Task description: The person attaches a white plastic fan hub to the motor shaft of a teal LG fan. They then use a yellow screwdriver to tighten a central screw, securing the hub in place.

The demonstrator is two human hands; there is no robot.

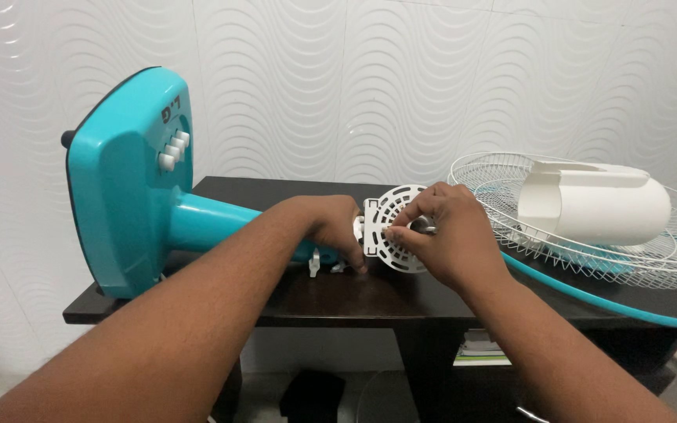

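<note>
You've got the teal fan stand (131, 188) lying on its side across the dark wooden table (338, 294), base at the left and its neck pointing toward your hands. Your left hand (331, 227) is wrapped around the end of that neck, fingers curled shut on it. Right in front of it sits the round white slotted plate (395, 227) — the motor mount disc — standing on edge near the middle of the table. Your right hand (448, 235) is closed on the face of that disc, thumb and fingertips pinched at its centre; whatever small part is between them is too hidden to make out.

Off to the right the white wire fan guard (667, 239) lies flat on the table, with the white motor cover (597, 205) resting on top of it. A teal cable (589, 298) runs along the table edge below the guard. Behind everything is a wavy white tiled wall (370, 86).
</note>
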